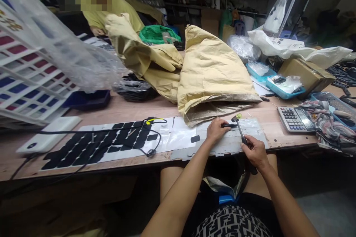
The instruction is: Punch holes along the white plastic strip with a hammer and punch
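Observation:
My right hand (255, 152) is wrapped round the dark handle of a small hammer (241, 130), whose head with a yellowish face is raised over the work board. Between the fingers of my left hand (215, 130) is a thin black piece (229, 125), too small to name, held close to the hammer. Under both lies a pale grey board (222, 144) at the table's front edge. One loose black rounded piece (195, 139) rests on white sheet left of my left hand. Rows of similar black pieces (111, 139) lie on white sheets further left.
Black cable (91, 132) crosses the sheets from a white box (50, 135). Large tan paper sacks (214, 70) stand behind the work. At right are a calculator (296, 119), a patterned cloth (328, 126) and blue trays (286, 87). A person in yellow (125, 11) is across the table.

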A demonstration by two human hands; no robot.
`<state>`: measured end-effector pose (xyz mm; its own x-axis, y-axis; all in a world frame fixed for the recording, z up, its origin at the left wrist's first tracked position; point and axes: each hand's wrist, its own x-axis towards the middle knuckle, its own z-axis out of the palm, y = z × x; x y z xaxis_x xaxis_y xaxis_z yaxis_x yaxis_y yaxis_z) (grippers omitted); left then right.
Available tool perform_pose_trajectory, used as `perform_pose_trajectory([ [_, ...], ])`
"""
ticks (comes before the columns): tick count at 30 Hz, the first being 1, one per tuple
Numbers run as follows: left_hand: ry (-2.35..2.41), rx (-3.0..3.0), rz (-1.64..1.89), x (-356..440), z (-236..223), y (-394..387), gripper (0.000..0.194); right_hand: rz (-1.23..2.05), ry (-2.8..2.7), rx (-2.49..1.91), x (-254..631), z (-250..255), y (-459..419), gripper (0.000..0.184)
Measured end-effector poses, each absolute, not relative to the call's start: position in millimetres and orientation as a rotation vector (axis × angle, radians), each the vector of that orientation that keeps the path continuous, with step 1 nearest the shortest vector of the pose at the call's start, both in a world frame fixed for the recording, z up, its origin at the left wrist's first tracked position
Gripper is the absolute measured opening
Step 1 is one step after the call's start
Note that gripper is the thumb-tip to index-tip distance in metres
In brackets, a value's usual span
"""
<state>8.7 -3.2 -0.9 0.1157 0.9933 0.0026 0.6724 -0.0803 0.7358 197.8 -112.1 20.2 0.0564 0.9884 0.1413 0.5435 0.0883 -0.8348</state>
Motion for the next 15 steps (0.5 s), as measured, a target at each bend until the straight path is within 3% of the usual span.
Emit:
perform_pose_trajectory([
  [15, 1.613, 1.847, 0.714, 7.6, -1.6, -2.4, 0.019, 0.780, -1.677, -1.589, 182.9, 23.1, -106.9, 0.035],
])
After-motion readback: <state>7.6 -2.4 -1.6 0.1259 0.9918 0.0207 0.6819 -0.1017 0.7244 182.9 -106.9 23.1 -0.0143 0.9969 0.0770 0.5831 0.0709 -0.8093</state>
